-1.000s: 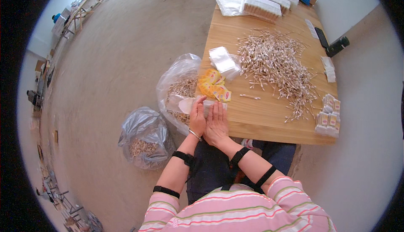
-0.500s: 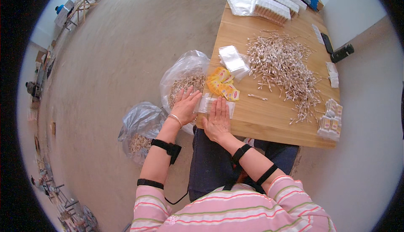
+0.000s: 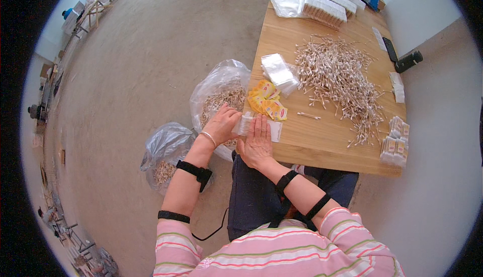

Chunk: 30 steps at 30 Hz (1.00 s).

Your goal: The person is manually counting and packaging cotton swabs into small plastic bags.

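Head view: at the bench's (image 3: 322,146) near-left edge, the left hand (image 3: 221,124) curls around a small clear packet of cotton swabs (image 3: 246,124), gripping its end. The right hand (image 3: 257,141) lies flat, fingers together, pressing it down. Yellow sachets (image 3: 266,106) sit just beyond, clear bags (image 3: 279,72) further along.

Both hands (image 3: 241,131) on swab packet (image 3: 246,124)

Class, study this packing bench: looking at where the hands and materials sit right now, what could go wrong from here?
1. The small clear plastic pouch of cotton swabs, pinched between the left hand and the right hand, sits at the edge of the wooden table; it might slip off.
2. The loose pile of cotton swabs sprawls wide; a sleeve could sweep some away.
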Available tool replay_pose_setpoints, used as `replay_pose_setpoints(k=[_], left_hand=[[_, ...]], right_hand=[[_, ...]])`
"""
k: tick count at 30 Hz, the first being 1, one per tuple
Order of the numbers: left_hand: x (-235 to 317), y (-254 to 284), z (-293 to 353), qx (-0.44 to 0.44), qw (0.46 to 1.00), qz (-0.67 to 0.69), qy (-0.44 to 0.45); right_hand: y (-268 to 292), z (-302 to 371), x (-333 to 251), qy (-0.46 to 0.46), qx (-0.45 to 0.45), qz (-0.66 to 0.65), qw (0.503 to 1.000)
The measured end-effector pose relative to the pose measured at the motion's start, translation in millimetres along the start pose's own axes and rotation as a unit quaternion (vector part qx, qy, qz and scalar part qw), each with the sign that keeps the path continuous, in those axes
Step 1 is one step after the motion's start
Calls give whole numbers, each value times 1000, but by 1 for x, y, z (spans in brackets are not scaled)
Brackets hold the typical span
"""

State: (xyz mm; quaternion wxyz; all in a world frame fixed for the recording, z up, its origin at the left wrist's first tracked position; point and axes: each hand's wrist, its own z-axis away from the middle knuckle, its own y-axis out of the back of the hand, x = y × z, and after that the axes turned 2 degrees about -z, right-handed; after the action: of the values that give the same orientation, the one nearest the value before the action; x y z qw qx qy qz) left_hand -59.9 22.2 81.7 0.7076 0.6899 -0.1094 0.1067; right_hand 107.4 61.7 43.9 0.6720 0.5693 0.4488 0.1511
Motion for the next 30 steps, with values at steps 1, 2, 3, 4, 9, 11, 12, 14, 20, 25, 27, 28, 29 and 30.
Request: replay_pose_setpoints(k=[1, 2, 3, 4, 9, 11, 12, 14, 20, 25, 27, 28, 29, 30], left_hand=[[-1, 0, 1, 0, 1000, 5, -4], [-2, 1, 1, 0, 1000, 11, -8], [-2, 1, 0, 0, 1000, 10, -9], [-1, 1, -1, 1, 1000, 15, -6], [-2, 0, 0, 0, 998, 59, 17], [-1, -1, 2, 8, 996, 69, 50], [-2, -1, 3, 9, 996, 68, 51], [-4, -3, 5, 8, 996, 78, 53], [-6, -4, 5, 27, 984, 155, 78], [-33, -33, 31, 204, 953, 126, 188], [-40, -46, 35, 246, 921, 179, 244], [-40, -48, 35, 212, 876, 301, 312], [-41, -50, 35, 174, 810, 416, 374], [-36, -49, 32, 174, 810, 418, 373]], right_hand=[[0, 0, -1, -1, 0, 0, 1000], [0, 1, -2, 1, 6, 3, 1000], [-1, 1, -2, 3, 13, 6, 1000], [-3, 0, -3, 2, 13, 6, 1000], [-7, -1, -5, 13, 61, -8, 998], [-6, 0, -4, 15, 56, -4, 998], [-7, 1, -4, 18, 52, -1, 999], [-8, 0, -7, 17, 47, -4, 999], [-10, -9, -15, 5, -4, -19, 1000], [-7, -11, -25, 5, -7, -61, 998], [-8, -13, -25, -5, 7, -77, 997], [-7, -13, -24, -5, 7, -76, 997], [-6, -13, -23, -5, 3, -90, 996], [-7, -13, -21, -6, -1, -103, 995]])
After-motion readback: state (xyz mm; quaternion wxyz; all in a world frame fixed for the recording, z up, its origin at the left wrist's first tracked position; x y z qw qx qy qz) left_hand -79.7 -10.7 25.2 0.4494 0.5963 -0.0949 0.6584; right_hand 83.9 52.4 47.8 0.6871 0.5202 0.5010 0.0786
